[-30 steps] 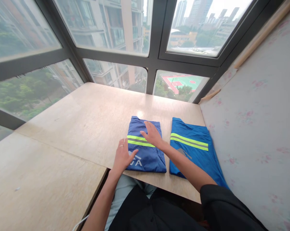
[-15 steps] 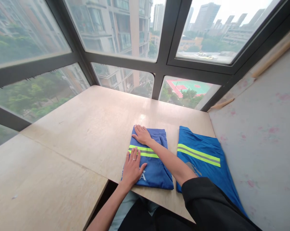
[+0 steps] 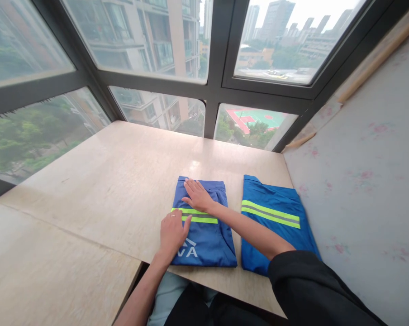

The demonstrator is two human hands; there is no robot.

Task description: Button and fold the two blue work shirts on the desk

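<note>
A folded dark blue garment (image 3: 207,237) with a yellow-green reflective stripe and white letters lies near the front edge of the wooden table (image 3: 123,181). My left hand (image 3: 172,232) rests flat on its near left part, fingers apart, a ring on one finger. My right hand (image 3: 198,195) lies flat on the far part of the same garment, fingers stretched out. A second, brighter blue folded garment (image 3: 275,217) with the same stripe lies just to the right, untouched.
Large windows with dark frames (image 3: 218,86) close off the far side of the table. A pale floral-patterned surface (image 3: 360,181) rises along the right. A lower wooden panel (image 3: 55,276) adjoins the table at the near left.
My left hand has slid a little toward the garment's near left edge. My right hand stays flat on the far part. The view has shifted slightly.
</note>
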